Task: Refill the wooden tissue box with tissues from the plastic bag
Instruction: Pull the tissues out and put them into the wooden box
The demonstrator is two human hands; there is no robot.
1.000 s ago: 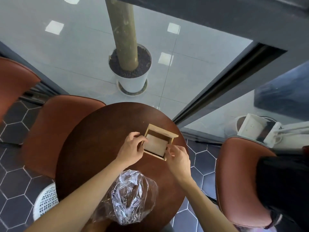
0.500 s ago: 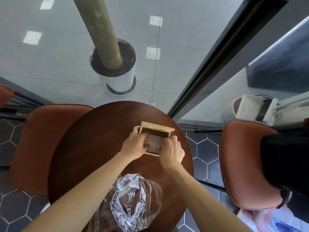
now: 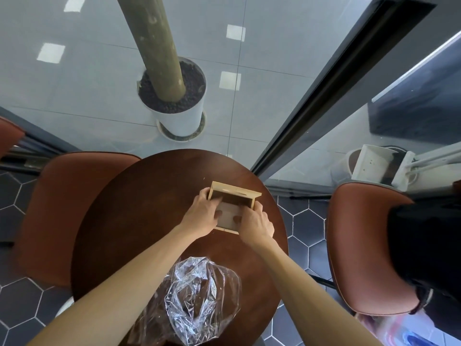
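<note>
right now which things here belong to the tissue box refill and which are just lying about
Job in hand:
wooden tissue box, gripped by left hand and right hand
plastic bag
round table

Lying about:
brown chairs
potted trunk
white basket

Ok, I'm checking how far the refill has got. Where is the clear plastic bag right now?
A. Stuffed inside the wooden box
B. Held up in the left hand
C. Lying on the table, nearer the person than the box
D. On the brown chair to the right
C: the plastic bag lies on the round table between the forearms, while both hands are at the wooden tissue box.
</note>
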